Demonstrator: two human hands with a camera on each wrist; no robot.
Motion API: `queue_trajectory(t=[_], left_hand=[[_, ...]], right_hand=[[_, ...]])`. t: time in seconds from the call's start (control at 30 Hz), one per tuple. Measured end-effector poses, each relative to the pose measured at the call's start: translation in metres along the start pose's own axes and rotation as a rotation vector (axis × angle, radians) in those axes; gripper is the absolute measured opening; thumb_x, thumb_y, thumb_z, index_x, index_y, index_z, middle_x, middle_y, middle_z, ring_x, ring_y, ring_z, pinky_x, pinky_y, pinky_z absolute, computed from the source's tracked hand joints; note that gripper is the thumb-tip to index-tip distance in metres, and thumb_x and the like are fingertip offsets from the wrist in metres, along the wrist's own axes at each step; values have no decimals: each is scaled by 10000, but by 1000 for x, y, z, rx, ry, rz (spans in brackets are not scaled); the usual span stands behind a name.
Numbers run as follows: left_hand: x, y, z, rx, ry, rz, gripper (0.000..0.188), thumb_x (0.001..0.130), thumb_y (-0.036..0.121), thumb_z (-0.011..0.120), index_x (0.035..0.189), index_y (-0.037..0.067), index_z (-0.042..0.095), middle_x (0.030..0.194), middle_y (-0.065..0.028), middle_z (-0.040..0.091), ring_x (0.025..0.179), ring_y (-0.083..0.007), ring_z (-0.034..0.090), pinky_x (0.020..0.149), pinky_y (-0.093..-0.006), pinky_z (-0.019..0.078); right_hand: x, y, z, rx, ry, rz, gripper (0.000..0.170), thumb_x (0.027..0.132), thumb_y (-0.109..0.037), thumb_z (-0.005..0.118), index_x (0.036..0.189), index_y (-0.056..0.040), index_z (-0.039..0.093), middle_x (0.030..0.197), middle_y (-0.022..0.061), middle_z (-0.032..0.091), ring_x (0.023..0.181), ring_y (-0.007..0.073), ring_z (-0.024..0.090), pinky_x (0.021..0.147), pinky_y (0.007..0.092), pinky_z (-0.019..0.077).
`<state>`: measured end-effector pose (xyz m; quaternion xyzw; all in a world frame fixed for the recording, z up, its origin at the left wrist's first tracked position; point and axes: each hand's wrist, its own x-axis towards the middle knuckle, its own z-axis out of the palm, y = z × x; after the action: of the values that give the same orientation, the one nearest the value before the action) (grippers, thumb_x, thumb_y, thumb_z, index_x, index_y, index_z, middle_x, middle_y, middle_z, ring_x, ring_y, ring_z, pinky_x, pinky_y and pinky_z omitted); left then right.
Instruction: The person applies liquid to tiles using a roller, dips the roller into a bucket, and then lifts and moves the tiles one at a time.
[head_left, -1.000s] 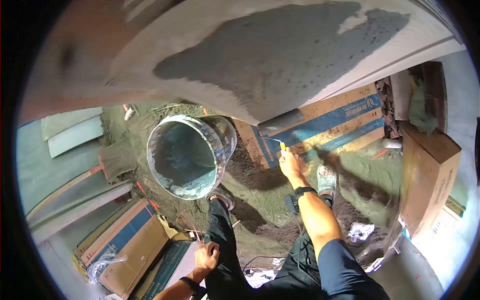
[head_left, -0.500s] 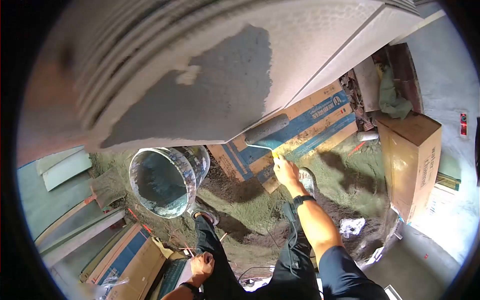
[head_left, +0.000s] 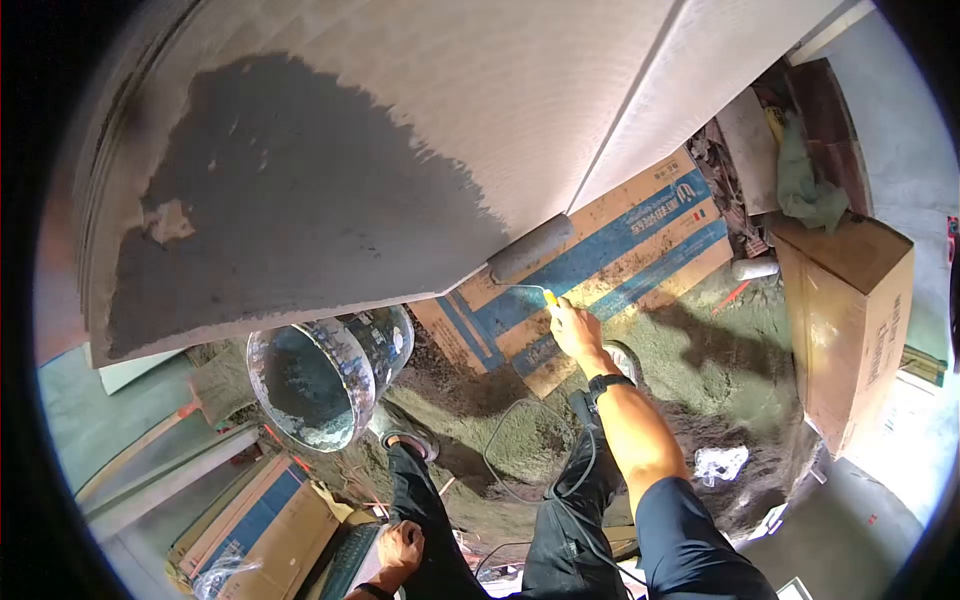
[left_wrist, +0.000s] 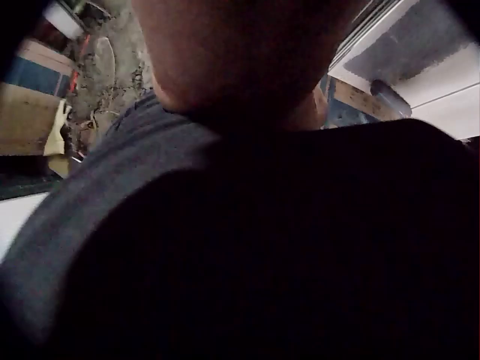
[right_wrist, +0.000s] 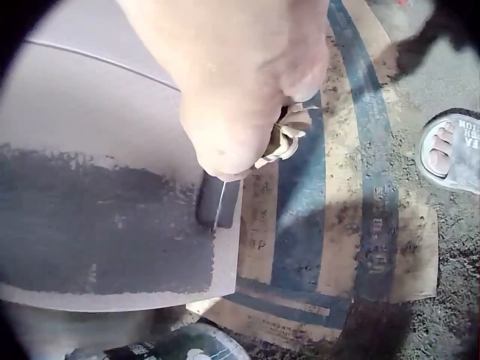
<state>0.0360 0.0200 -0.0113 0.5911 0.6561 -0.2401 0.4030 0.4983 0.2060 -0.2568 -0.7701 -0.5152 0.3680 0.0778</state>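
My right hand grips the yellow handle of a paint roller. Its grey sleeve lies along the lower edge of a large pale slab, beside the dark grey wet coat that covers much of the face. From the right wrist, the roller's sleeve shows at the slab's edge, while the hand hides the handle. My left hand rests on the left thigh with loosely curled fingers and holds nothing. A bucket smeared with grey stands below the slab, tilted towards the left.
Flattened cardboard with blue stripes lies under the roller. A tall carton stands at the right. More cardboard and boards lie at the lower left. Crumpled plastic sits on the sandy ground, and a cable loops near the legs.
The head view has shifted, bringing more of the slab's face into sight. The roller stays near the lower edge, now closer against it. The left hand keeps resting on the thigh.
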Motion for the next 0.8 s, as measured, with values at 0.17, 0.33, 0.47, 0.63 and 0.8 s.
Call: queue_trajectory(t=[0.17,0.33,0.47,0.63,0.8], left_hand=[[3,-5,3,29,-1,50,169,828,263,602,837,107,666,813,-128,682,812,-357,653,753,-457,508],[2,-10,8,81,-5,103,171,842,254,592,820,99,663,813,-130,688,807,-356,659,736,-464,516],[-3,-9,8,136,0,185,176,844,250,589,813,85,646,825,-139,695,805,-361,663,716,-475,519],[1,-22,21,149,-19,186,193,838,265,576,840,85,646,821,-151,693,814,-363,667,712,-475,521],[0,-27,25,235,47,215,202,816,265,574,810,80,656,810,-173,695,760,-382,668,707,-475,529]], right_hand=[[-24,-15,-27,-19,151,-96,220,882,-223,582,1079,-127,564,733,145,666,676,358,657,577,468,498],[-56,-38,-66,-3,275,-160,287,882,-224,598,1152,-127,585,705,122,649,610,300,644,523,407,493],[-79,-65,-104,-22,231,-143,316,905,-207,578,1208,-117,583,770,129,671,639,307,652,547,414,514],[-108,-101,-142,-19,201,-117,364,902,-178,596,1261,-122,572,818,130,688,676,309,665,553,395,534],[-135,-131,-177,-31,309,-200,394,885,-159,626,1269,-95,568,811,131,685,630,253,670,551,345,541]])
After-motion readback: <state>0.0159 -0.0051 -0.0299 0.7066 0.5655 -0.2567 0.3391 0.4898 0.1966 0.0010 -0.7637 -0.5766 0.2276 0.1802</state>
